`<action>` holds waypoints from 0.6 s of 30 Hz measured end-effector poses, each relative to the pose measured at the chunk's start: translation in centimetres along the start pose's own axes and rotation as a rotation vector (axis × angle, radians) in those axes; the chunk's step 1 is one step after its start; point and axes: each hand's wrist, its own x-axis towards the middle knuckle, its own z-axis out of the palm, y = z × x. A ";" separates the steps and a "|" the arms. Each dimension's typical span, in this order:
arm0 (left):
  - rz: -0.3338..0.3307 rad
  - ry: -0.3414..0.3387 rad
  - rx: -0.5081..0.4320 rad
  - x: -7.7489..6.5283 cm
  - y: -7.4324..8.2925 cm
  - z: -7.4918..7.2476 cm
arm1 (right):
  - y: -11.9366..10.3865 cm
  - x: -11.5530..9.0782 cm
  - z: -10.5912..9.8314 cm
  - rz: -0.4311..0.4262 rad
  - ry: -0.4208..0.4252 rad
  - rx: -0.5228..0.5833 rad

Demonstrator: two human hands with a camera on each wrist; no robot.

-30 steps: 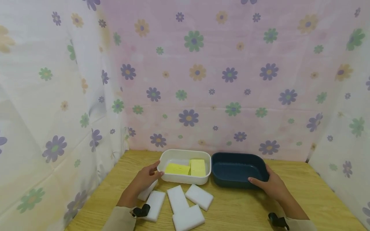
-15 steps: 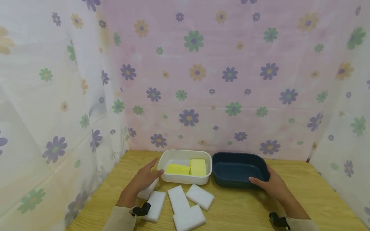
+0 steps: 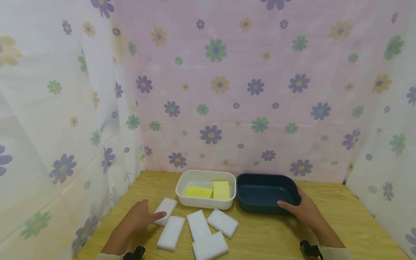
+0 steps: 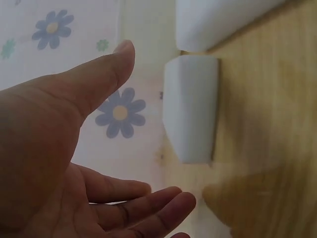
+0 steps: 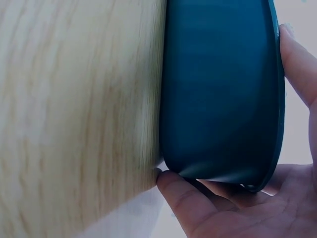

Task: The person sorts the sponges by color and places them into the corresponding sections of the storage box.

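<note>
My left hand [image 3: 138,216] is beside a white sponge block [image 3: 167,207], its thumb overlapping the block in the head view. In the left wrist view the thumb and fingers are spread apart with nothing between them, and a white block [image 4: 190,109] lies ahead of them. My right hand [image 3: 305,211] grips the right end of a dark blue rectangular container [image 3: 264,195]. Its thumb is at the near rim, while the fingers wrap round the end wall, as the right wrist view also shows. Nothing lies inside this container.
Left of the blue container, close beside it, stands a white container [image 3: 204,203] holding two yellow sponges [image 3: 221,190]. Several more white blocks [image 3: 170,233] lie in front of it on the wooden table [image 3: 260,234], two overlapping. A flowered curtain [image 3: 240,90] hangs behind.
My left hand has left the white container's left end and moved down and left to the white block nearby. My right hand stays on the blue container.
</note>
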 end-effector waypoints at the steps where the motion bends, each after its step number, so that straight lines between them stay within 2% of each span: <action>1: 0.001 -0.003 0.007 -0.3 -0.1 0.0 | 0.0 0.0 -0.1 -0.001 0.000 0.001; 6: 0.007 0.001 0.044 -0.8 -0.3 0.6 | 0.2 0.0 0.0 0.001 0.004 0.015; 13: -0.004 0.031 0.075 -1.1 0.6 1.1 | 0.6 -0.1 -0.1 0.003 0.021 0.022; 18: -0.002 0.070 0.070 -1.5 -0.2 1.1 | 0.2 0.1 0.4 0.001 0.024 0.049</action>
